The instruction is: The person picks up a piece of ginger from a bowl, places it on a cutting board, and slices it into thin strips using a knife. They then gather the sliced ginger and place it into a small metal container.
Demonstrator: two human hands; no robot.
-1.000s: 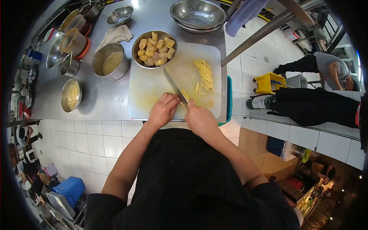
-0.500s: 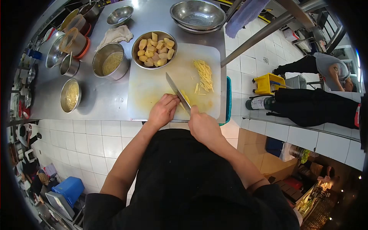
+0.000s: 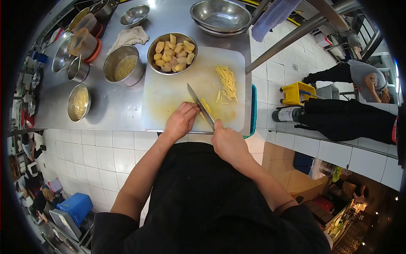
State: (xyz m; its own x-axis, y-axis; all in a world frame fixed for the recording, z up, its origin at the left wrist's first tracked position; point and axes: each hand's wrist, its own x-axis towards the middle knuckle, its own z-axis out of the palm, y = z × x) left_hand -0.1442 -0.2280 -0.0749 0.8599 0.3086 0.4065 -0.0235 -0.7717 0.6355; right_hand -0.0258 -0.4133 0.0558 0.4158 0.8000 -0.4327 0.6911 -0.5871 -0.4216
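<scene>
My right hand (image 3: 229, 142) is closed round the handle of a chef's knife (image 3: 198, 102), whose blade slants across the white cutting board (image 3: 169, 93). Beside the blade, the curled fingers of my left hand (image 3: 183, 120) press down on a yellow piece that looks like peeled ginger, mostly hidden under the fingertips. Yellow slices (image 3: 206, 106) lie on the blade's other side. Farther right on the board is a heap of thin yellow strips (image 3: 227, 82). A steel bowl (image 3: 172, 73) of peeled pale-yellow chunks (image 3: 173, 54) sits at the board's back left corner.
Left of the board stand a steel pot (image 3: 134, 72) and a small bowl (image 3: 78, 103), both with pale shreds in liquid. A cloth (image 3: 129, 38) and stacked steel bowls (image 3: 221, 17) lie farther back. A metal post (image 3: 287, 42) rises at the right. A person (image 3: 363, 76) works beyond.
The knife and my right hand have drawn slightly back toward me and to the right. My left hand keeps nearly the same place on the board. The view has shifted a little.
</scene>
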